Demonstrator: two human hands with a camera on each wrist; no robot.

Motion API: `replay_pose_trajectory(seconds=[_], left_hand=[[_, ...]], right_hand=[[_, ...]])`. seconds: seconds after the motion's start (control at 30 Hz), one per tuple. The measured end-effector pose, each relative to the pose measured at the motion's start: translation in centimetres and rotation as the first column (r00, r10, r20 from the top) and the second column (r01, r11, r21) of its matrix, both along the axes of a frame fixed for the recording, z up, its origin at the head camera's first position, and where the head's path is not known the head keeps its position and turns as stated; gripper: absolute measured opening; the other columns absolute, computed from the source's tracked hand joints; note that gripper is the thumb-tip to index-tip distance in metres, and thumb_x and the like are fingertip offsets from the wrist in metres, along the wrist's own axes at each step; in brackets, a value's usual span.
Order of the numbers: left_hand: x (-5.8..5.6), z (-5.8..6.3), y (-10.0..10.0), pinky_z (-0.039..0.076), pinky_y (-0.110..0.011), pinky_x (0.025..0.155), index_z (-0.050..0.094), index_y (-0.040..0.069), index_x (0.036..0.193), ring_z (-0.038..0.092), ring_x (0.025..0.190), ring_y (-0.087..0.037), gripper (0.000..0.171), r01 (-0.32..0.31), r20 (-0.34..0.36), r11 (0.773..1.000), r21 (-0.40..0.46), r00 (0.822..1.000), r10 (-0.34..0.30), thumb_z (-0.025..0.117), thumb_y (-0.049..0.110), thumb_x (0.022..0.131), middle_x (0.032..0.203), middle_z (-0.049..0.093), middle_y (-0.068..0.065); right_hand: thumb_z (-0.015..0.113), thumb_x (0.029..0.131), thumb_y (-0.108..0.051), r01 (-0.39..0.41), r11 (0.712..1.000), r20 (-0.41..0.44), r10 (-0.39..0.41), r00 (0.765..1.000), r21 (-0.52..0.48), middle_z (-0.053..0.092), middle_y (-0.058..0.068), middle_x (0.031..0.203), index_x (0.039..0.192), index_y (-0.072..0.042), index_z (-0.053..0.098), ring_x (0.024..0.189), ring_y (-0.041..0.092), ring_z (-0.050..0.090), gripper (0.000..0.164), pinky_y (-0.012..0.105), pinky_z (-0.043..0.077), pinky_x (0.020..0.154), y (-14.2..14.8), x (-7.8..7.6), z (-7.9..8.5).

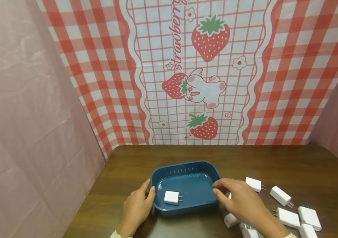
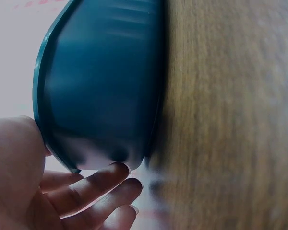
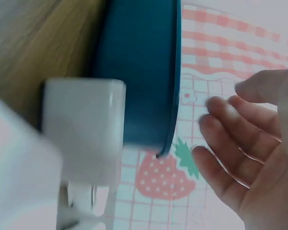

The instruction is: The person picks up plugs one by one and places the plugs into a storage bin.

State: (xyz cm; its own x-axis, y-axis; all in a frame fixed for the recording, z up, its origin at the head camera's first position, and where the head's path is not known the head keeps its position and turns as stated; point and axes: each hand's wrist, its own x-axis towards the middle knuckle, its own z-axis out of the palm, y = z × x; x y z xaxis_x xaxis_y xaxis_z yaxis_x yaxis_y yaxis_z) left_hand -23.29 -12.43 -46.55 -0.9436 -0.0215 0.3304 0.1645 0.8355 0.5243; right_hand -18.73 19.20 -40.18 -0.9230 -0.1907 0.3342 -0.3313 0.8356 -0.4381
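Observation:
A blue plastic tray [image 1: 194,190] stands on the table, with one white charger plug [image 1: 172,197] lying inside near its left end. My left hand [image 1: 137,206] holds the tray's left end, thumb at the rim and fingers along the outer wall, which also shows in the left wrist view. Over the tray's right rim hovers my right hand [image 1: 241,200], its fingers loosely bent. Nothing sits between those fingers in the right wrist view, where another white charger plug [image 3: 84,124] stands close beside the tray wall [image 3: 146,72].
Several white charger plugs lie scattered on the table right of the tray, among them one at the back [image 1: 253,184] and one near the right side [image 1: 309,218]. The right hand partly covers some. A strawberry-print cloth [image 1: 198,76] hangs behind the brown table [image 1: 127,165].

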Motion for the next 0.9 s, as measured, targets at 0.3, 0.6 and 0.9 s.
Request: replay_pose_trajectory(seconds=[0.3,0.6,0.9], left_hand=[[-0.1,0.3,-0.3,0.051,-0.054,0.068,0.071,0.022,0.126,0.072,0.092,-0.032,0.033,0.020,-0.052,1.000,-0.002,0.998,-0.020,0.060,0.035,0.098,0.105,0.075,-0.002],[-0.3,0.8,-0.4,0.051,-0.054,0.066,0.073,0.024,0.119,0.072,0.089,-0.031,0.027,0.017,-0.048,1.000,0.001,0.999,-0.017,0.060,0.035,0.099,0.102,0.075,0.000],[-0.4,0.9,-0.2,0.051,-0.053,0.066,0.074,0.023,0.118,0.072,0.089,-0.030,0.027,0.024,-0.032,1.000,0.002,0.999,-0.024,0.060,0.034,0.098,0.103,0.075,0.000]], right_hand=[[0.079,0.084,-0.024,0.093,0.987,-0.106,-0.079,0.991,0.133,0.059,-0.027,0.078,0.092,-0.030,0.071,0.073,-0.004,0.058,0.013,0.031,0.050,0.064,2.8,2.1,-0.4],[0.078,0.085,-0.035,0.127,0.968,0.139,-0.160,0.977,0.218,0.066,-0.012,0.095,0.100,-0.026,0.072,0.090,0.012,0.063,0.018,0.046,0.054,0.078,5.0,3.4,-1.2],[0.074,0.080,-0.060,0.024,0.923,0.300,-0.149,0.942,0.385,0.063,-0.006,0.108,0.111,-0.027,0.070,0.095,0.019,0.062,0.046,0.049,0.053,0.079,7.5,4.0,-4.3]])
